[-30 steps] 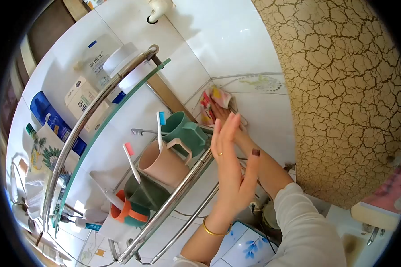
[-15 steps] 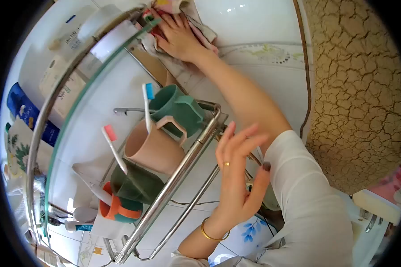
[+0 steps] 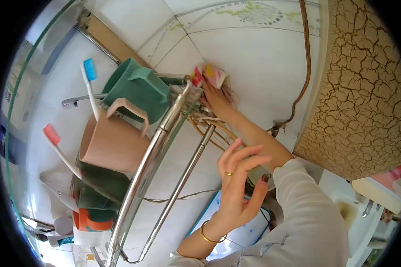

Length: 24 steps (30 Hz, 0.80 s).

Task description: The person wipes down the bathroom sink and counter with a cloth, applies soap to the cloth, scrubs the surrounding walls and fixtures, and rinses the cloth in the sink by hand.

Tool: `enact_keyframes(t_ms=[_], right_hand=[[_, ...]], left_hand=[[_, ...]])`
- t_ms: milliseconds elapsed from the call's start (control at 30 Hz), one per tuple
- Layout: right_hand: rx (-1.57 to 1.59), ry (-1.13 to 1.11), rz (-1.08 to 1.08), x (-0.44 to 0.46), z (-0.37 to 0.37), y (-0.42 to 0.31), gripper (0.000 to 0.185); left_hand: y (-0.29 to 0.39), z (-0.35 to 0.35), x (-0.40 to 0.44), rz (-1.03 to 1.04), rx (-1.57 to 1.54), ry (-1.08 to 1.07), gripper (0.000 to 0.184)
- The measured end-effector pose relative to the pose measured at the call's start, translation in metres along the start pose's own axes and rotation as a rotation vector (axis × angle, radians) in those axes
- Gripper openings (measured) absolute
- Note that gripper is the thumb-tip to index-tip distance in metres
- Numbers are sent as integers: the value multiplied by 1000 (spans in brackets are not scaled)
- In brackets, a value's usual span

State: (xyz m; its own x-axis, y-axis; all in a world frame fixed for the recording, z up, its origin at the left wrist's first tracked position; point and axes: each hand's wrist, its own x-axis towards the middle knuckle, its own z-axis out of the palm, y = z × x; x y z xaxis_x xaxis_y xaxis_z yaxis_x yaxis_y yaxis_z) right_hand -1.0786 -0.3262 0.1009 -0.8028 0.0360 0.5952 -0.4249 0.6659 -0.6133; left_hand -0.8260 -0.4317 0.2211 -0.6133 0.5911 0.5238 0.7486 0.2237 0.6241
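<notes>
My right hand (image 3: 219,103) presses a crumpled cloth (image 3: 214,76), patterned in pink, red and yellow, against the white tiled wall just past the end of the shelf. My left hand (image 3: 240,187), with a ring and a gold bracelet, hangs in front of the shelf, fingers loosely apart and holding nothing. Nearest on the shelf are a beige mug (image 3: 113,144), a green mug (image 3: 136,91) and a dark green cup (image 3: 100,187). A blue-bristled toothbrush (image 3: 90,84) and a pink-bristled toothbrush (image 3: 62,151) stick out of the cups.
A chrome rail (image 3: 147,164) edges the glass shelf, with a towel bar (image 3: 178,191) below. An orange-handled cup (image 3: 93,221) stands lower left. A brown cable (image 3: 305,53) runs down the wall beside a crackle-patterned panel (image 3: 356,89). A sink (image 3: 343,191) is lower right.
My right hand and the cloth have gone from behind the upper shelf to the wall beyond the rail's end. The view has shifted, so the mugs sit further left. My left hand stays raised.
</notes>
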Motion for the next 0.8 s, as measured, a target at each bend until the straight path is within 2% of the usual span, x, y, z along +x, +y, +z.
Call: enact_keyframes(t_ms=[67,133,233,300,400,433,567,667,800], right_hand=[[-108,-223,215,-25,-1,6,80],[-22,-232,241,-62,44,59,82],[-40,-38,85,-125,102,113,86],[-49,68,-4,-132,116,119,91],[-182,-49,216,-99,63,54,90],[-248,-124,147,-73,29,25,83],[-51,91,-296,15,-71,-68,70],[45,295,-443,50,-59,-64,83],[169,302,-226,14,-25,-46,71]], left_hand=[[-2,6,-1,-5,-10,-17,40],[-1,12,-2,-7,-24,-11,40],[2,19,-3,-16,-25,-23,40],[2,23,-5,-17,-16,-35,40],[1,24,-7,3,-9,-48,41],[1,23,-7,13,-9,-44,41],[6,22,-2,14,-25,-14,40],[7,17,2,21,-16,-17,39],[-9,14,-4,-14,-36,-10,39]])
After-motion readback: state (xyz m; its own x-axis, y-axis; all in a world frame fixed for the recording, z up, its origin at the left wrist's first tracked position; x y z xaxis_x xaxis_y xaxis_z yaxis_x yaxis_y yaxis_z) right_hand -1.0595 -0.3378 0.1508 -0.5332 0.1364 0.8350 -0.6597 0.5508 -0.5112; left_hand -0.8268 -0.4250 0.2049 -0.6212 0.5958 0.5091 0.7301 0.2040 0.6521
